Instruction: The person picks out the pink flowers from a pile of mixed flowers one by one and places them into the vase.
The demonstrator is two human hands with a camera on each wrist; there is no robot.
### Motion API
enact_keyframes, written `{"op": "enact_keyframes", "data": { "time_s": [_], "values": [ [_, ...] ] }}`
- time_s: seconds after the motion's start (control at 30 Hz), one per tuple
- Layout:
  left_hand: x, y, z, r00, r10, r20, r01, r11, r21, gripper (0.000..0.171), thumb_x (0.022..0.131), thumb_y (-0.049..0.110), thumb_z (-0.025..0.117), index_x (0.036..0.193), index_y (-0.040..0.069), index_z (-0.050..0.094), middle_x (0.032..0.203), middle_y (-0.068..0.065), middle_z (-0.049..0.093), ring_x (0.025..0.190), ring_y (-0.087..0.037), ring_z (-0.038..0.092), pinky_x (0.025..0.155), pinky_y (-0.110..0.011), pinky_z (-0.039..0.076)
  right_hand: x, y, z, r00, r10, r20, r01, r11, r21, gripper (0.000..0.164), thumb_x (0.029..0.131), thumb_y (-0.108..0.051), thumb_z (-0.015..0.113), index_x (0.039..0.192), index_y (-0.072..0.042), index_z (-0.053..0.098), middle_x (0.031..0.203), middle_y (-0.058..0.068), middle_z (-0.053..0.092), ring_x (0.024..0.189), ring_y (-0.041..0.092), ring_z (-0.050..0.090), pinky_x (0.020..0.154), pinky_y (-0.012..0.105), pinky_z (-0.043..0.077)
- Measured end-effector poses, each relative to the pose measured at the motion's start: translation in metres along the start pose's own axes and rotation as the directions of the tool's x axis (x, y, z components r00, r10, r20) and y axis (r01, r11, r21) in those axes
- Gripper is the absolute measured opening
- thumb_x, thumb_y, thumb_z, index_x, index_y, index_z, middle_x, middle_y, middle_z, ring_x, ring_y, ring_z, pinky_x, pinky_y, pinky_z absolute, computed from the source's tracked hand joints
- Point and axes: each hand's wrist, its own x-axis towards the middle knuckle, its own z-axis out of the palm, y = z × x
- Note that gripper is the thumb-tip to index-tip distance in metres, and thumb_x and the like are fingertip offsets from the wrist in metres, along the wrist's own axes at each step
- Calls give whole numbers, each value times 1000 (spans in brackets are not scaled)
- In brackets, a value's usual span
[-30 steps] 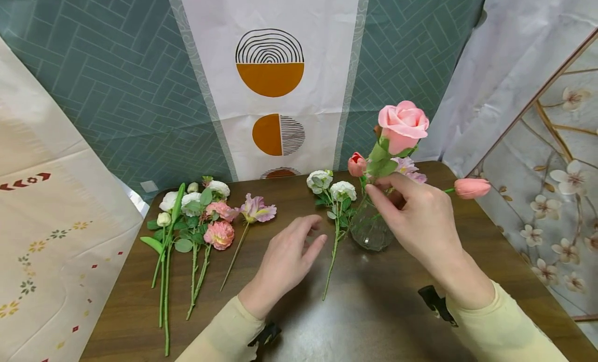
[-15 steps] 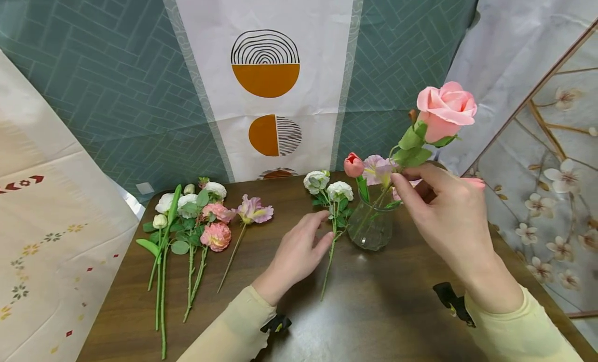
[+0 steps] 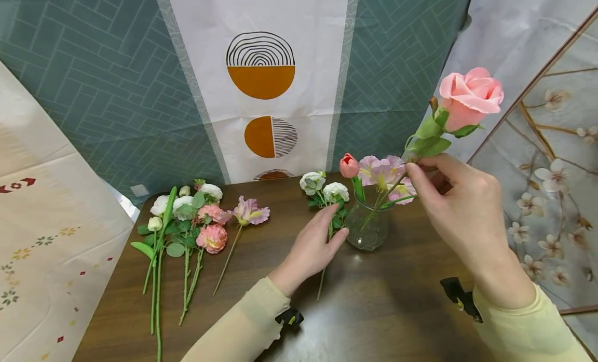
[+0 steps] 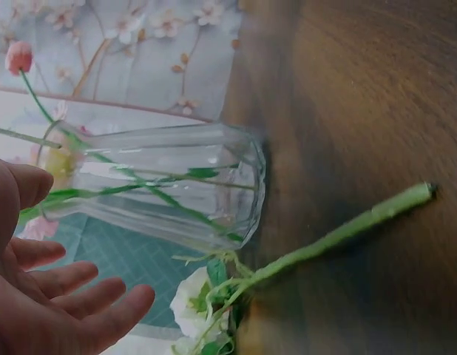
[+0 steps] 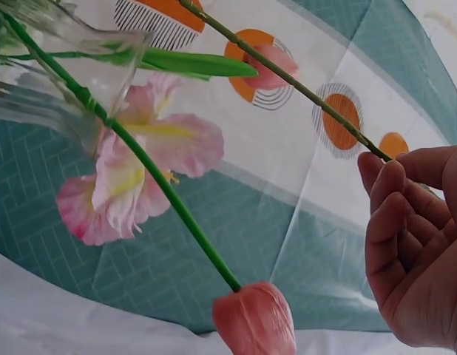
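Observation:
A pink rose [image 3: 472,99] is held by my right hand [image 3: 462,206], which pinches its stem [image 5: 288,80] between thumb and fingertips. The stem slants down-left toward the mouth of the clear glass vase [image 3: 369,229]; its lower end is hard to make out. In the vase stand a pink tulip [image 3: 349,165] and light purple irises [image 3: 380,171]. Another pink tulip [image 5: 254,318] leans out, shown in the right wrist view. Beside the vase is my left hand [image 3: 310,247], fingers extended and apart from the glass, over the stem of a white flower spray [image 3: 335,192].
On the table's left lie white tulips [image 3: 155,224], pink blooms [image 3: 212,239] with white ones among leaves, and a single purple iris [image 3: 250,211]. A patterned cloth [image 3: 261,107] hangs behind the wooden table [image 3: 374,315]. A floral panel [image 3: 556,196] borders the right side.
My right hand has carried the rose to the right and slightly up, away from above the vase. My left hand has moved right, closer to the vase.

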Motion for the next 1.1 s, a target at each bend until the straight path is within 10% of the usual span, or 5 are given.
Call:
{"op": "enact_keyframes", "data": {
  "time_s": [1.1],
  "values": [
    [23,-4,33,998,-11,56,11,1000,9,65,114,37,63,170,10,41,169,-10,48,154,-27,48,122,-49,43,24,-3,-9,996,46,-75,-50,997,-52,17,102,-19,79,105,-3,84,73,11,75,64,-21,44,63,9,34]
  ]
}}
